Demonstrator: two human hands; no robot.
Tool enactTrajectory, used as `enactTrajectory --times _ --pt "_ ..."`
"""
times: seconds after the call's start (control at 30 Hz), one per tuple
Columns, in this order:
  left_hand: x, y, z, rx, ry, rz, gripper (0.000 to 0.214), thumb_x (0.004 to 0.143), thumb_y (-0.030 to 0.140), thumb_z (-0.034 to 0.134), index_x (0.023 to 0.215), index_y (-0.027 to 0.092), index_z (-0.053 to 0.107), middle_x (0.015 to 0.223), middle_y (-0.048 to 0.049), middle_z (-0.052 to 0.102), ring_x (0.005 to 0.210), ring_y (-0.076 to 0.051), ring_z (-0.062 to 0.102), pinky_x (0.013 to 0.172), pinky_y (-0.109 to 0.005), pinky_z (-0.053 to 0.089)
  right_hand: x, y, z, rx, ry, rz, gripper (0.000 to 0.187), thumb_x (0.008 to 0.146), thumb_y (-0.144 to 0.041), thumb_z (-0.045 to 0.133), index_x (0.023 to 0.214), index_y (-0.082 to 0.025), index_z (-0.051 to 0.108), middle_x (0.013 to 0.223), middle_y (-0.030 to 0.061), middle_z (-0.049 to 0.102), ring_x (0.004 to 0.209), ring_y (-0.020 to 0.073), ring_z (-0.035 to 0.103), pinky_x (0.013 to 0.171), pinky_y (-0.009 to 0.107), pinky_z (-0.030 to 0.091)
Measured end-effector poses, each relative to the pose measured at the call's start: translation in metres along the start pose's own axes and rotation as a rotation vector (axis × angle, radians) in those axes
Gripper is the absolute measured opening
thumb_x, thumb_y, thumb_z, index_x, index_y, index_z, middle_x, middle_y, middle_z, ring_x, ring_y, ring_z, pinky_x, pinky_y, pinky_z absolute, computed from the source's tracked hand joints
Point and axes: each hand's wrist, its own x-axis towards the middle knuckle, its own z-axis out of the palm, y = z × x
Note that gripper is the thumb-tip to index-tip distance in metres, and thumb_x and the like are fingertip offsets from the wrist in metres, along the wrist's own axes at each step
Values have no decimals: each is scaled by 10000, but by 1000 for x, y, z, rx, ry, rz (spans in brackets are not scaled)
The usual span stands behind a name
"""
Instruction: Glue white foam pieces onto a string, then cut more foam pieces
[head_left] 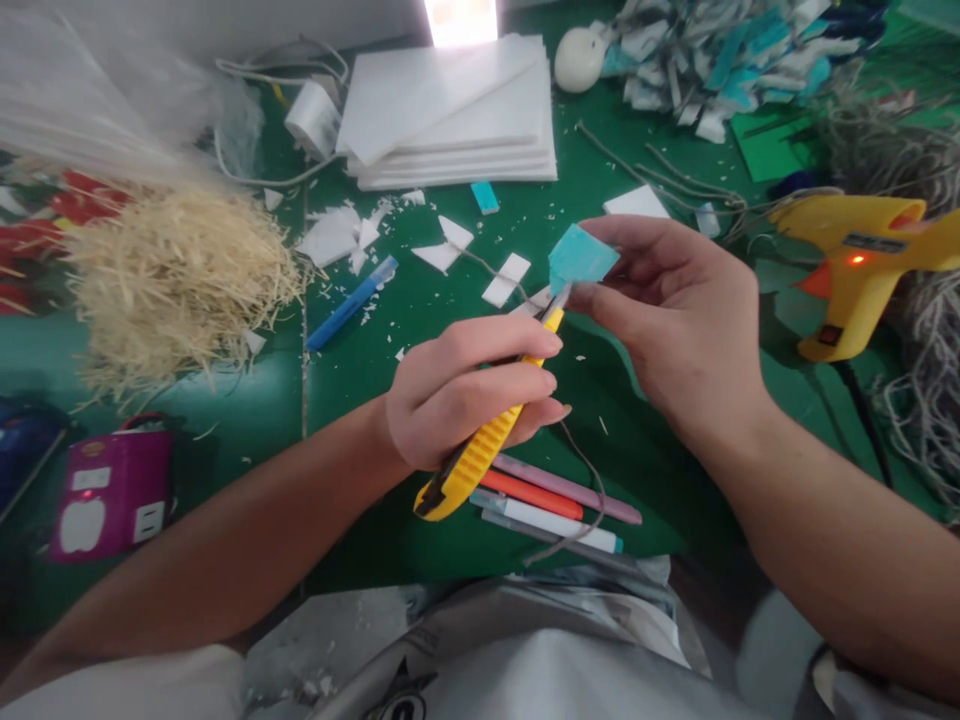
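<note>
At the table's [375, 540] far edge, the lamp [461, 18] is cut off above and its detail lost in glare. The left hand [457, 395] covers part of the yellow cutter [484, 455]; whether the blade touches the turquoise piece [581, 255] cannot be told. That piece hides the right hand's [675, 300] forefinger tip. Toward the table's right edge, the glue gun [889, 260] is cut off, its label illegible.

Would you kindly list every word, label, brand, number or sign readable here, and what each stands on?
No word or number reads clearly.
White apple-shaped sign, wordless: on the magenta rectangular box.
Grey label on the yellow plastic glue gun: too blurred.
Black star emblem on the grey cloth garment: one round character, perhaps "0", cut off by the picture's edge; nearby print too small.
</note>
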Motion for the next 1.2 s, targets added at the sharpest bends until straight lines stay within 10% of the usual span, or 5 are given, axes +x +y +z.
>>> enactTrajectory --times 1.2 --pt "1 12 0 68 -19 29 142 955 168 770 1057 170 671 1164 -125 816 1010 -203 819 909 -267 720 1 4 0 17 -29 -95 206 847 -250 870 1021 -304 773 988 -33 835 936 214 805 962 439 697"
